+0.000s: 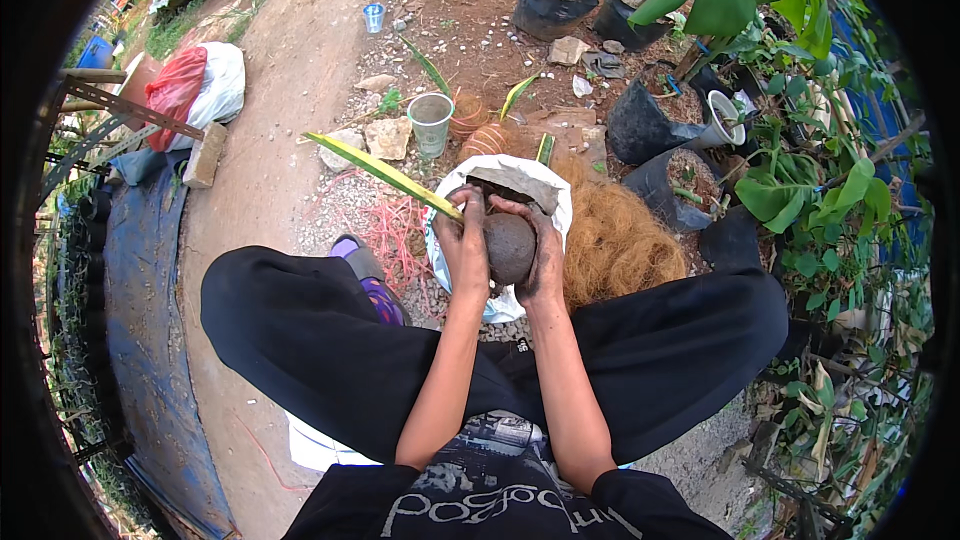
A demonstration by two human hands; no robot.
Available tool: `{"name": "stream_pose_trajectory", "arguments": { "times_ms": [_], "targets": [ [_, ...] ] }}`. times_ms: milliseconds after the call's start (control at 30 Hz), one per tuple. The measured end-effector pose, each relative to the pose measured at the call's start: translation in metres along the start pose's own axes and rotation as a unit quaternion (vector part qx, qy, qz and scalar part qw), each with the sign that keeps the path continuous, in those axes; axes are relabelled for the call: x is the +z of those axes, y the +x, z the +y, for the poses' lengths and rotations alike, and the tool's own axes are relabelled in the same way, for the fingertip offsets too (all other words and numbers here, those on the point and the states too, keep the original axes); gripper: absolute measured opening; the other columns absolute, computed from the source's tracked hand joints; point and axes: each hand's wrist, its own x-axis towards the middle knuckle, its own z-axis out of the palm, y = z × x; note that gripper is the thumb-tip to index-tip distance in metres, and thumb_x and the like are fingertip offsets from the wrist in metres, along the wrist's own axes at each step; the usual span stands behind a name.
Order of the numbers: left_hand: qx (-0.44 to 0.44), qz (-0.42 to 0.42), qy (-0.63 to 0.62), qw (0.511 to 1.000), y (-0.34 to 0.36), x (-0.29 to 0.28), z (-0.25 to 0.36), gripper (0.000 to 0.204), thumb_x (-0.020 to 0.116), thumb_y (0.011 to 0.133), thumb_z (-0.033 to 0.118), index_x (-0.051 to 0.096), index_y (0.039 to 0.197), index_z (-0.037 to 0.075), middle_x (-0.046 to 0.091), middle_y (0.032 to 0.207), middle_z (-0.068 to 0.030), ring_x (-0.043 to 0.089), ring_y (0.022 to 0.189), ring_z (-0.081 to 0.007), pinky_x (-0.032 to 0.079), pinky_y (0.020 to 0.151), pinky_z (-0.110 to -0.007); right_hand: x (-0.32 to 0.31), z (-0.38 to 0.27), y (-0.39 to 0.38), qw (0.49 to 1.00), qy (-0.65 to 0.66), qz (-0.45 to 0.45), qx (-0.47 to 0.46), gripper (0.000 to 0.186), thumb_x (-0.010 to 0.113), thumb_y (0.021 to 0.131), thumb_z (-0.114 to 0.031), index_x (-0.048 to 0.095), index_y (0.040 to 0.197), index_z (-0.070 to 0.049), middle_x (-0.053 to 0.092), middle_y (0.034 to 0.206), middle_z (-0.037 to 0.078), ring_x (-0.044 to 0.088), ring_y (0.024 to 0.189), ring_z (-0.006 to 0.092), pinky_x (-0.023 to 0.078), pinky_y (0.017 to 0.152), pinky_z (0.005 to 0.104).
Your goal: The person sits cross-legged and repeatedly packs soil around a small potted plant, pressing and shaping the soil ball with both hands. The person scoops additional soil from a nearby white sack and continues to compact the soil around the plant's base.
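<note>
Between my two palms is a dark, rounded ball of soil (510,249), held over an open white sack (553,180) with dark soil inside. My left hand (465,248) wraps its left side and my right hand (543,258) its right; the fingers are dirty. A long yellow-edged green leaf (380,172) slants up to the left from my left hand; its base is hidden by the fingers. Beyond the sack, wrapped brown balls (484,143) with upright leaves sit on the ground. To the sack's right lies a heap of brown coconut fibre (625,245).
Left of the sack are tangled pink-red strings (395,240) and a clear plastic cup (431,125) beside stones. Black planting bags (650,120) and leafy plants line the right. At far left lie red and white bags (220,85) and a blue tarp (145,320).
</note>
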Motion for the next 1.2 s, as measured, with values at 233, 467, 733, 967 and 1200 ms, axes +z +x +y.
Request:
{"name": "stream_pose_trajectory", "arguments": {
  "times_ms": [233, 467, 733, 967, 1200],
  "targets": [
    [-0.313, -0.117, -0.285, 0.898, -0.001, -0.008, -0.006, 0.032, 0.061, 0.089, 0.037, 0.063, 0.094, 0.006, 0.066, 0.089, -0.006, 0.064, 0.08, -0.0162, 0.052, 0.071, -0.029, -0.004, 0.004, 0.001, 0.744, -0.509, 0.027, -0.433, 0.034, 0.046, 0.095, -0.019, 0.066, 0.084, 0.006, 0.063, 0.115, 0.014, 0.055, 0.108, 0.0232, 0.039, 0.097, 0.0376],
    [-0.207, -0.085, -0.252, 0.941, -0.001, -0.008, -0.012, 0.014, 0.059, 0.088, 0.016, 0.06, 0.091, 0.003, 0.064, 0.089, -0.009, 0.064, 0.081, -0.0184, 0.053, 0.074, -0.031, -0.005, 0.002, 0.008, 0.993, 0.114, -0.019, -0.037, 0.052, 0.036, 0.097, -0.043, 0.057, 0.122, -0.003, 0.051, 0.133, 0.01, 0.041, 0.127, 0.0217, 0.031, 0.107, 0.0375],
    [0.046, -0.104, -0.039, 0.993, 0.006, -0.006, -0.022, 0.012, 0.058, 0.089, 0.011, 0.058, 0.097, 0.003, 0.059, 0.105, -0.0087, 0.051, 0.104, -0.0194, 0.036, 0.098, -0.034, -0.007, 0.003, 0.003, 0.992, -0.095, -0.021, -0.078, 0.029, 0.053, 0.091, -0.02, 0.066, 0.101, 0.003, 0.067, 0.105, 0.008, 0.063, 0.094, 0.0193, 0.047, 0.088, 0.0307],
    [-0.291, -0.106, -0.33, 0.892, -0.001, -0.012, -0.011, 0.034, 0.058, 0.09, 0.036, 0.06, 0.099, 0.004, 0.064, 0.096, -0.0109, 0.064, 0.088, -0.0217, 0.052, 0.078, -0.034, -0.001, -0.002, -0.001, 0.848, -0.373, -0.072, -0.371, 0.029, 0.051, 0.089, -0.016, 0.062, 0.107, 0.004, 0.06, 0.118, 0.014, 0.056, 0.112, 0.0249, 0.043, 0.096, 0.0365],
    [-0.198, -0.106, -0.294, 0.929, -0.001, -0.012, -0.014, 0.021, 0.059, 0.088, 0.02, 0.059, 0.092, -0.001, 0.064, 0.089, -0.0135, 0.065, 0.084, -0.0236, 0.054, 0.077, -0.035, -0.001, 0.005, 0.007, 0.959, -0.223, -0.066, -0.161, 0.066, 0.032, 0.097, -0.052, 0.04, 0.139, -0.001, 0.036, 0.146, 0.014, 0.03, 0.136, 0.0271, 0.032, 0.107, 0.0427]
  ]
}}
